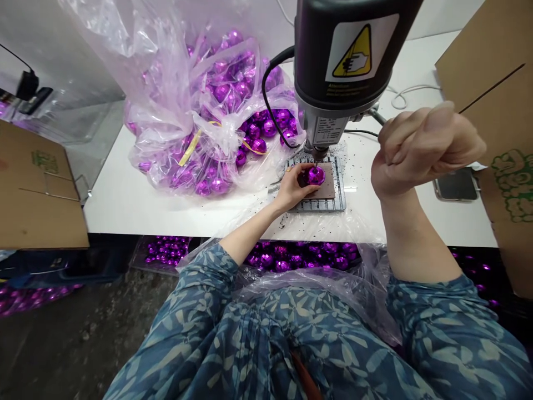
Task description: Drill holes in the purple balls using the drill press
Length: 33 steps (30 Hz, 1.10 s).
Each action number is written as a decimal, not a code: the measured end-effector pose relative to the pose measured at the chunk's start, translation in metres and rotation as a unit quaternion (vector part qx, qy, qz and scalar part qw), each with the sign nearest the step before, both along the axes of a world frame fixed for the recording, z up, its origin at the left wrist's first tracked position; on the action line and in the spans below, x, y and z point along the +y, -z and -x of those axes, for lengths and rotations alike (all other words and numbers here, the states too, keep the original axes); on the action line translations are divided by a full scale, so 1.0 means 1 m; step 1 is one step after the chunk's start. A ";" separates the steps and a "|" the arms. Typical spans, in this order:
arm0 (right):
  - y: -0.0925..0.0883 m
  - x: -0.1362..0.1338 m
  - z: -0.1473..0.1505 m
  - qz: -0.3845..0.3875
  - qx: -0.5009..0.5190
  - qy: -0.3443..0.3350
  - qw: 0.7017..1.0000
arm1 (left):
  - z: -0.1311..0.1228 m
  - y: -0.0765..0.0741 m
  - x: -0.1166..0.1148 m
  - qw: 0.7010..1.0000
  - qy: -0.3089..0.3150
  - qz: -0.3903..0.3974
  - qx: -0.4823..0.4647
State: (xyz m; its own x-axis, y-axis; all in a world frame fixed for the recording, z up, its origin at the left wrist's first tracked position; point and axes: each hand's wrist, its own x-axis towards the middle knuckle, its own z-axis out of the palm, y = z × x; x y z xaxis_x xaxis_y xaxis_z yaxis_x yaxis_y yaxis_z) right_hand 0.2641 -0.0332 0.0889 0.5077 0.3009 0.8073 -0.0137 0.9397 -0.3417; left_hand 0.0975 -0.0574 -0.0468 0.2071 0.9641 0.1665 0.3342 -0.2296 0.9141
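Note:
Between thumb and fingers, my left hand (294,186) grips a shiny purple faceted ball (316,175) from its left side. The ball rests on a brown board (328,189) that lies on the slotted metal base (340,201) of a drill press (341,61). Right over the ball is the chuck (318,154), its bit at or just above the ball's top; I cannot tell if they touch. My right hand (425,147) is closed in a fist at the press's right side, around the end of the feed lever (377,115), whose grip is hidden by the fingers.
A clear plastic bag (175,111) full of purple balls (220,91) lies left of the press on the white table (120,205). A phone (456,186) lies at the right. Cardboard boxes (37,189) flank both sides. More purple balls (297,258) sit below the table's front edge.

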 end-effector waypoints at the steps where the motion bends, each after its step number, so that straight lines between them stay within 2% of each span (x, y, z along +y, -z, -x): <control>1: 0.006 0.003 -0.002 -0.009 -0.001 0.006 1.000 | 0.000 0.000 0.000 1.000 -0.002 -0.001 0.000; 5: 0.025 0.016 -0.007 -0.052 -0.003 0.032 0.998 | 0.000 -0.001 0.000 1.000 -0.002 0.001 -0.004; 8: 0.030 0.020 -0.010 -0.066 -0.020 0.040 0.997 | -0.001 -0.002 0.000 1.000 -0.002 0.001 -0.007; 16: 0.038 0.005 -0.010 -0.041 -0.089 0.033 0.995 | 0.000 -0.001 -0.002 1.000 -0.006 -0.001 -0.014; 19: 0.014 0.000 -0.003 -0.010 -0.074 0.024 0.997 | -0.002 -0.002 -0.002 1.000 -0.004 -0.001 -0.010; 22: -0.033 0.000 0.005 0.043 -0.045 -0.003 0.998 | -0.006 -0.006 -0.003 1.000 -0.019 0.009 -0.015; 24: -0.064 0.003 0.007 0.093 -0.047 -0.034 0.994 | -0.006 -0.012 -0.009 0.999 -0.051 0.011 -0.014; 26: -0.084 0.009 0.007 0.142 -0.052 -0.059 0.987 | 0.002 -0.022 -0.025 0.998 -0.062 0.003 0.014; 28: -0.091 0.014 0.006 0.173 -0.050 -0.071 0.981 | 0.018 -0.034 -0.051 0.997 0.009 0.004 0.075; 29: -0.090 0.016 0.005 0.182 -0.050 -0.077 0.979 | 0.029 -0.040 -0.066 0.991 0.076 0.011 0.109; 31: -0.086 0.021 0.004 0.180 -0.043 -0.085 0.979 | 0.049 -0.052 -0.093 0.966 0.208 0.028 0.152; 33: -0.081 0.025 0.004 0.170 -0.022 -0.085 0.981 | 0.066 -0.061 -0.106 0.948 0.274 0.058 0.153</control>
State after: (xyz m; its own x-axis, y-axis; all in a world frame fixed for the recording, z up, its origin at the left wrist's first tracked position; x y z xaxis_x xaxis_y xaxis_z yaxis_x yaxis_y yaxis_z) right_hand 0.2600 -0.0084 0.1703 0.3937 0.6347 0.6650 -0.1386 0.7561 -0.6396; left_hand 0.0319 -0.1633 0.0139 0.7040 0.7055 -0.0818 0.4464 -0.3499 0.8236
